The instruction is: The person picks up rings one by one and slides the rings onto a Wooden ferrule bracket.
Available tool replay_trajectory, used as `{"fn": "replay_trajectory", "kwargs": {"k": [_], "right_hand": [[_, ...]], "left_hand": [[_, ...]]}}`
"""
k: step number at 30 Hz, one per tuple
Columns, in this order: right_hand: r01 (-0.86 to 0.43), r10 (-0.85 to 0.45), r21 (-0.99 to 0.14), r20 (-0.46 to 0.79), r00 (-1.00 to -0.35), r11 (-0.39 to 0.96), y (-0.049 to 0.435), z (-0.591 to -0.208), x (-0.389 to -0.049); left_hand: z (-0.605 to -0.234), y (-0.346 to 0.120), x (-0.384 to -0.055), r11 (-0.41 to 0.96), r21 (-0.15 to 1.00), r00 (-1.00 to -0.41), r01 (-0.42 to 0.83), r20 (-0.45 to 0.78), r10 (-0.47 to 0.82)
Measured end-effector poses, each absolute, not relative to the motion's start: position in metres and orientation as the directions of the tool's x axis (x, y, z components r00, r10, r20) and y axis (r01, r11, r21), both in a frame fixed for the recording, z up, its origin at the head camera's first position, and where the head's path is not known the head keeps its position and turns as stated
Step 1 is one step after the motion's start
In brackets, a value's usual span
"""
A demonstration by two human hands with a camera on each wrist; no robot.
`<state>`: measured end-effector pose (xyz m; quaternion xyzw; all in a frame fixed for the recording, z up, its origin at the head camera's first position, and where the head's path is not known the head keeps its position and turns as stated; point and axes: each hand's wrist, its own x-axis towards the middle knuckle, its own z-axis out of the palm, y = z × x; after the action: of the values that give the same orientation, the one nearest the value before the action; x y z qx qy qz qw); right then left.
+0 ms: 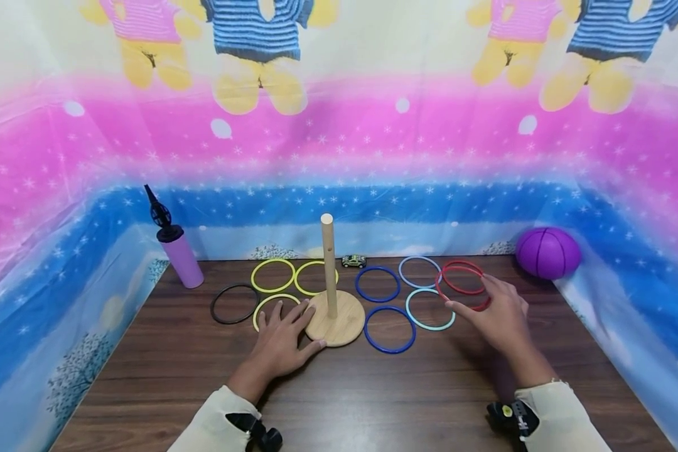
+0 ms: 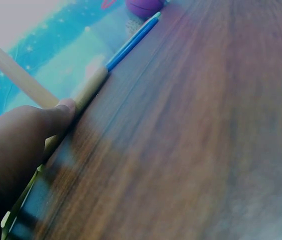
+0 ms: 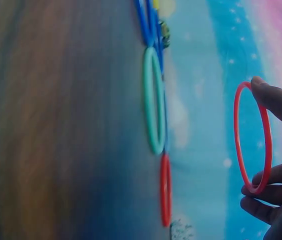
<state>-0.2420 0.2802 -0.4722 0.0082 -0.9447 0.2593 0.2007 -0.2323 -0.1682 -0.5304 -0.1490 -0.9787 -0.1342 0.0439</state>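
A wooden peg stand, an upright post on a round base (image 1: 344, 323), stands mid-table. My left hand (image 1: 282, 342) rests at the base's left edge with its fingers spread; the thumb (image 2: 58, 117) touches the base in the left wrist view. My right hand (image 1: 503, 311) pinches a red ring (image 3: 236, 130) between thumb and fingers, raised off the table. Another red ring (image 3: 163, 190) lies on the table beyond it. Near the right hand lie a mint ring (image 1: 408, 314) and a light blue ring (image 1: 400, 273). Two dark blue rings (image 1: 366, 329) lie right of the base.
Three yellow rings (image 1: 252, 276) and a black ring (image 1: 212, 307) lie left of the stand. A purple hand pump (image 1: 183, 260) stands at the back left. A small toy car (image 1: 353, 261) sits behind the post. At the back right is a purple ball (image 1: 548, 253). Printed cloth surrounds the table.
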Motion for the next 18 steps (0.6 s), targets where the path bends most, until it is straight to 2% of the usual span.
{"fn": "replay_trajectory", "kwargs": {"k": [18], "right_hand": [[-0.267,0.016,-0.551,0.455,-0.89,0.79,0.221,-0.437,-0.254]], "left_hand": [[-0.529,-0.167,-0.232,0.92,0.25,-0.952,0.301,0.128,0.277]]}}
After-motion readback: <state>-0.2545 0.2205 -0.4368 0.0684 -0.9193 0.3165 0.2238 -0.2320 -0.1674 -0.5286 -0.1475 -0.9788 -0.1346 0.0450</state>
